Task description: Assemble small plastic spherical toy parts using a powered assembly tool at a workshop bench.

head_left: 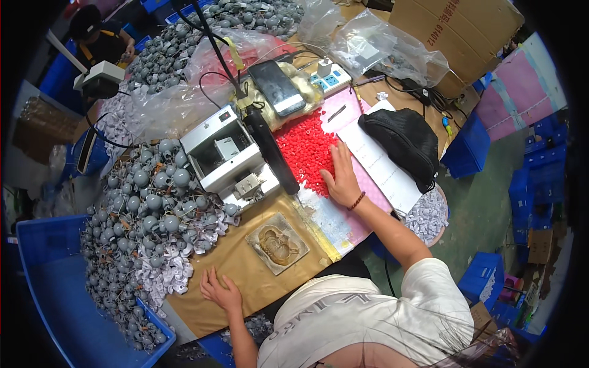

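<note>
My left hand (222, 293) lies on the brown-covered tabletop (224, 254), fingers spread and nothing in them. It rests close to the pile of grey round parts with wires (144, 202) and the white crumpled-looking pieces (169, 276) below them. At the right edge of a heap of small red parts (304, 150), my right hand (342, 178) reaches out with its fingers extended; whether a part lies under the palm is hidden. Between the hands sits a square metal block with a rounded hollow (278, 243). Behind it stands a grey-white bench machine (224, 153) with a black arm.
A smartphone (276, 89) lies on a wrapped bundle beside a power strip (330, 76). A black pouch (402, 144) rests on white papers (368, 153). A blue bin (46, 270) flanks the left side. A cardboard box (460, 37) stands back right. Another person (101, 43) sits far left.
</note>
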{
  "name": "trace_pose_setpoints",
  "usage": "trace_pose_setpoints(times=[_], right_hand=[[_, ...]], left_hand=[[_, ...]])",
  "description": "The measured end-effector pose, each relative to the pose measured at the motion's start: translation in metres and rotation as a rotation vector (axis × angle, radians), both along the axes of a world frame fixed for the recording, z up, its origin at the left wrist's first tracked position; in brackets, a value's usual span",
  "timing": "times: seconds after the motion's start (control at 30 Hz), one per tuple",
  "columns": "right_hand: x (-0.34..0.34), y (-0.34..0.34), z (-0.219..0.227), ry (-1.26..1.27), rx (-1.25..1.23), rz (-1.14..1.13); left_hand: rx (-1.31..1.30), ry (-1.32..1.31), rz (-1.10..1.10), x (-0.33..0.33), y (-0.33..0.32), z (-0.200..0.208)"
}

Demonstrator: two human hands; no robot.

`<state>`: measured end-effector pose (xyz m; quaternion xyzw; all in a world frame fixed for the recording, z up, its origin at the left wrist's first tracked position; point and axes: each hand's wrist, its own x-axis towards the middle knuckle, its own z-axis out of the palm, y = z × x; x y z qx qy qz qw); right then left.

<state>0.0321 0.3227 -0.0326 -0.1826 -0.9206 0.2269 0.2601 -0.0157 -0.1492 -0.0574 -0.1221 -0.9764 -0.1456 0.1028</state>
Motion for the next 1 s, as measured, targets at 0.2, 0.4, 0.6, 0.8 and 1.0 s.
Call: trace_pose_setpoints(times=[0.2,0.4,0.6,0.8,1.0], right_hand=[[-0.084,0.031,0.040,0.054,0.166,0.610],[-0.143,0.036,0.018,0.123,0.126,0.918],[-0.153,0.036,0.007,0.033,0.178,0.978],[-0.145,0.040,0.004,0.016,0.233,0.958],[-0.113,0.065,0.014,0.003,0.253,0.969]], left_hand=[[-0.022,-0.004,-0.001,0.001,-0.001,-0.003],[-0.027,-0.014,-0.003,0.000,0.001,-0.003],[-0.047,-0.023,0.002,0.002,0.000,-0.002],[-0.046,-0.023,0.009,0.000,0.002,-0.003],[-0.017,-0.018,0.010,0.000,0.003,-0.001]])
